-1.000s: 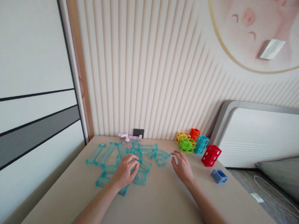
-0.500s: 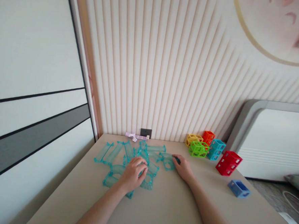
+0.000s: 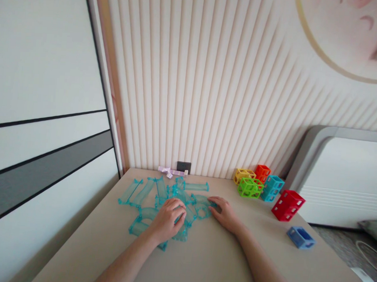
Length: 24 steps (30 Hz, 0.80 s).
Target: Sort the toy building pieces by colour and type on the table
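Note:
Clear teal plastic track pieces (image 3: 145, 191) lie in a loose spread on the table. My left hand (image 3: 169, 218) rests over the middle of them with its fingers curled down, closed on a teal track piece (image 3: 180, 234) partly hidden below the palm. At the right edge of the spread, my right hand (image 3: 223, 213) has its thumb and fingers closed round the end of a curved teal track piece with a round hole (image 3: 202, 211). This piece lies flat, its left end against the other pieces.
Beyond my right hand stand yellow (image 3: 244, 175), green (image 3: 250, 187), orange (image 3: 262, 172), light blue (image 3: 272, 188) and red (image 3: 288, 205) open-sided blocks. A blue block (image 3: 300, 237) lies nearer. Lilac pieces (image 3: 173, 172) and a black socket (image 3: 184, 167) are by the ribbed wall.
My right hand has slid left, pushing the curved track piece closer to the others. The piece by my left hand has shifted slightly toward me; that hand has barely moved.

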Each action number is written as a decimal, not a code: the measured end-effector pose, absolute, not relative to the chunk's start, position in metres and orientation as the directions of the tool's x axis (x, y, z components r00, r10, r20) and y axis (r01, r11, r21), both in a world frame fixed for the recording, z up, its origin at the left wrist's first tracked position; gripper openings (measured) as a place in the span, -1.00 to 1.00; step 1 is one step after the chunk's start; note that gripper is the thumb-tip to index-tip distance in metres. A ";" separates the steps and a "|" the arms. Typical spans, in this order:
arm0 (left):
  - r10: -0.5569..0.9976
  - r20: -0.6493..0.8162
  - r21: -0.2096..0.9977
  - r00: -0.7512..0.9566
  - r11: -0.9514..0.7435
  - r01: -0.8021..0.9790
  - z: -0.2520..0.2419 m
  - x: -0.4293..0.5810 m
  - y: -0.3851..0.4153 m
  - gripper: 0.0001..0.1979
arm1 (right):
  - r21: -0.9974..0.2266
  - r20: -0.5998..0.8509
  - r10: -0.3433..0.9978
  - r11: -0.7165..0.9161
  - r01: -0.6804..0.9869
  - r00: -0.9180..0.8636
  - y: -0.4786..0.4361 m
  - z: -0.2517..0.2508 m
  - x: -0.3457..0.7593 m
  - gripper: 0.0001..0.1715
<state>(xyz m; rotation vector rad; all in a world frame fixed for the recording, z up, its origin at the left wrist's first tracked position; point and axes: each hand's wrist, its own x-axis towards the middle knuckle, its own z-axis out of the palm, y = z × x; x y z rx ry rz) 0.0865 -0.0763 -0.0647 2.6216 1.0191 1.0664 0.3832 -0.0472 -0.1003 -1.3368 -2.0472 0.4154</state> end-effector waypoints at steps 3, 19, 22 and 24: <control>0.631 0.575 0.351 0.521 -0.765 0.540 -0.064 0.087 -0.077 -0.84 | -0.616 0.403 0.892 0.429 0.661 -0.203 -0.036 -0.105 0.385 -0.60; 0.638 0.652 0.296 0.410 -0.711 0.637 -0.052 0.074 -0.072 -0.83 | -0.639 0.393 0.909 0.378 0.670 -0.138 0.019 -0.119 0.383 -0.60; 0.668 0.711 0.341 0.220 -0.601 0.723 -0.042 0.053 -0.060 -0.82 | -0.650 0.386 0.917 0.349 0.675 -0.103 0.015 -0.117 0.383 -0.66; 0.674 0.733 0.384 0.089 -0.519 0.764 -0.038 0.036 -0.051 -0.81 | -0.664 0.377 0.922 0.334 0.669 -0.086 0.014 -0.116 0.382 -0.68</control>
